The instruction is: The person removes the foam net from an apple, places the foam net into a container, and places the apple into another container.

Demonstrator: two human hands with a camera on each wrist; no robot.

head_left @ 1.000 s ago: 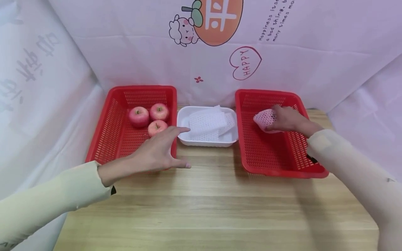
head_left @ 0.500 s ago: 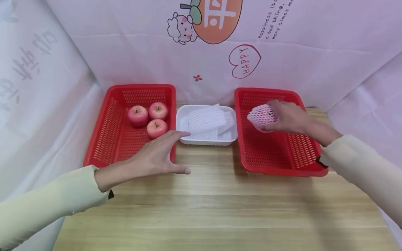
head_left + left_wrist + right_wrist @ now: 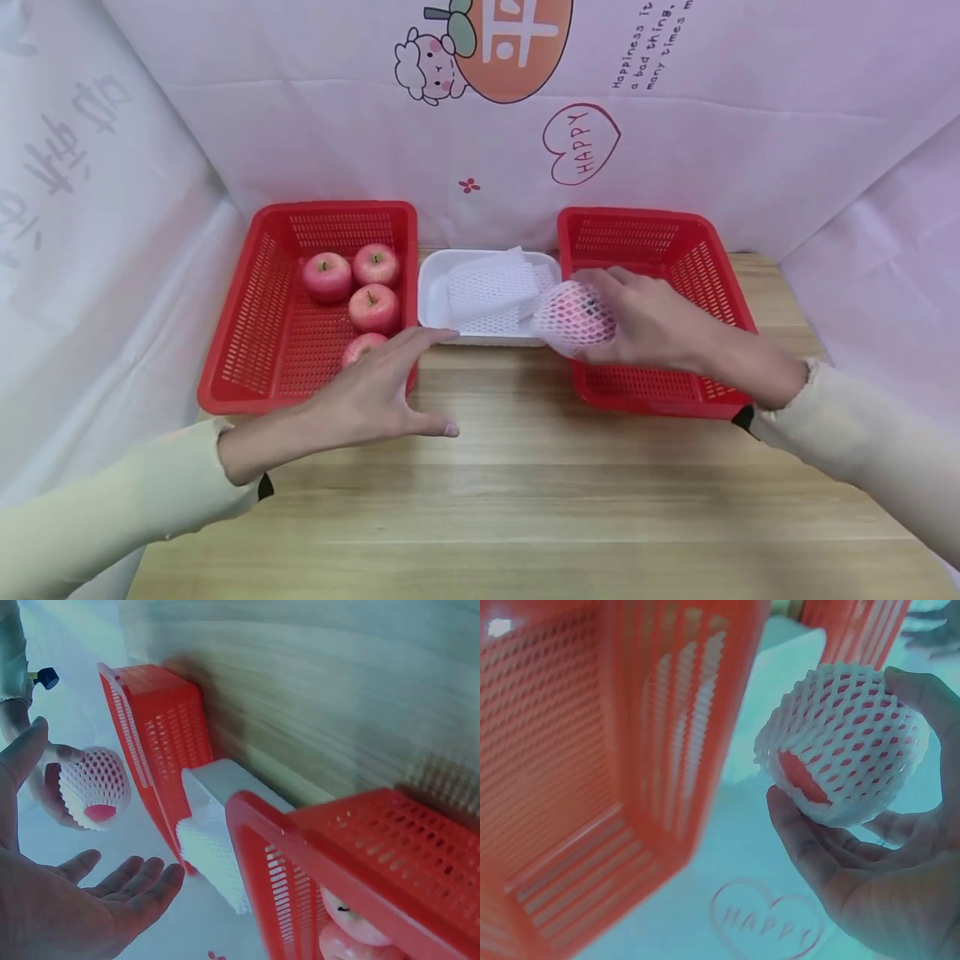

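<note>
My right hand [image 3: 645,321] grips an apple [image 3: 576,317] wrapped in a white foam net, above the left rim of the right red basket [image 3: 660,408]. In the right wrist view, fingers and thumb curl round the netted apple [image 3: 847,742], and a bare red patch shows at the net's opening. My left hand [image 3: 367,392] hovers over the near right corner of the left red basket [image 3: 236,408], fingers and thumb spread with nothing between them. Several bare apples [image 3: 373,308] lie in that basket, one partly hidden behind the left hand. The left wrist view shows the left palm [image 3: 67,907] open.
Between the baskets stands a white tray [image 3: 435,287] holding flat foam nets [image 3: 491,292]. All rest on a wooden table [image 3: 480,492]. White cloth with printed drawings [image 3: 337,142] hangs behind and at both sides.
My right hand has lifted the netted apple out of the right basket and carried it left and nearer. The left hand has shifted slightly nearer, uncovering part of another apple.
</note>
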